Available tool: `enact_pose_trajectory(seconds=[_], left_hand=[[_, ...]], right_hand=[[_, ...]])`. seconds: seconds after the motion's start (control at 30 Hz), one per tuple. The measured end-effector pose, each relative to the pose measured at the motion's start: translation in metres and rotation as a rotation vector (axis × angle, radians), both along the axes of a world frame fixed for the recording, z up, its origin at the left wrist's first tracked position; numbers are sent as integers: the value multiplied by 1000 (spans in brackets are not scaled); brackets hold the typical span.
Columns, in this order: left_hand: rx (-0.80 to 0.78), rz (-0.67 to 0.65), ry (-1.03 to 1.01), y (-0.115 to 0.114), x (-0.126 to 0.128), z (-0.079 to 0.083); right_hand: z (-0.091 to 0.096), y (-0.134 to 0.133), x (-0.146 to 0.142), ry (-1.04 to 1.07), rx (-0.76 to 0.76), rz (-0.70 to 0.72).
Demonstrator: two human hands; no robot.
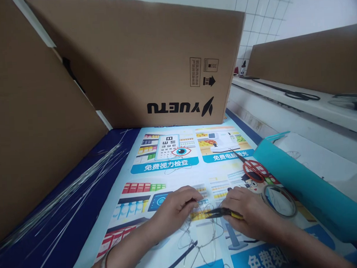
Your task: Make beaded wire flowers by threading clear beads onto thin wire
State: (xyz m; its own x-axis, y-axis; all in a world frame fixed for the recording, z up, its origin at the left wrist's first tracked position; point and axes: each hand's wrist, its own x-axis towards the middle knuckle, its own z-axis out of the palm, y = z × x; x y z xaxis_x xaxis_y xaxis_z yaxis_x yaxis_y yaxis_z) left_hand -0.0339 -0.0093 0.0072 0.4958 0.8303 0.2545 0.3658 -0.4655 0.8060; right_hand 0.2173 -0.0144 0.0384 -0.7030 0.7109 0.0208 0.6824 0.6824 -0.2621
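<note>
My left hand, a bangle at its wrist, is closed in a pinch on a thin bent wire shape. Loops of this wire spread below my fingers, over a printed poster. My right hand is wrapped round a pair of pliers with dark jaws and a bit of yellow on the handle. The plier tips point left and reach the wire close to my left fingertips; whether they grip it I cannot tell. Red-handled scissors lie beyond my right hand, with a roll of clear tape beside it.
A bundle of thin straight wires lies on the blue surface at left. Large cardboard boxes stand behind and on the left. To the right is a teal folded sheet. Dark scissors rest on a white ledge.
</note>
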Motion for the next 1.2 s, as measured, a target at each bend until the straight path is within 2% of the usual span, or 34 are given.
enact_pose_trajectory(seconds=[0.3, 0.63, 1.2], left_hand=[[40, -9, 14, -2, 0, 0], [112, -45, -26, -4, 1, -3], [151, -97, -55, -8, 2, 2]], right_hand=[[-4, 7, -3, -49, 22, -23], [-8, 18, -5, -30, 38, 90], [-7, 27, -5, -55, 10, 143]])
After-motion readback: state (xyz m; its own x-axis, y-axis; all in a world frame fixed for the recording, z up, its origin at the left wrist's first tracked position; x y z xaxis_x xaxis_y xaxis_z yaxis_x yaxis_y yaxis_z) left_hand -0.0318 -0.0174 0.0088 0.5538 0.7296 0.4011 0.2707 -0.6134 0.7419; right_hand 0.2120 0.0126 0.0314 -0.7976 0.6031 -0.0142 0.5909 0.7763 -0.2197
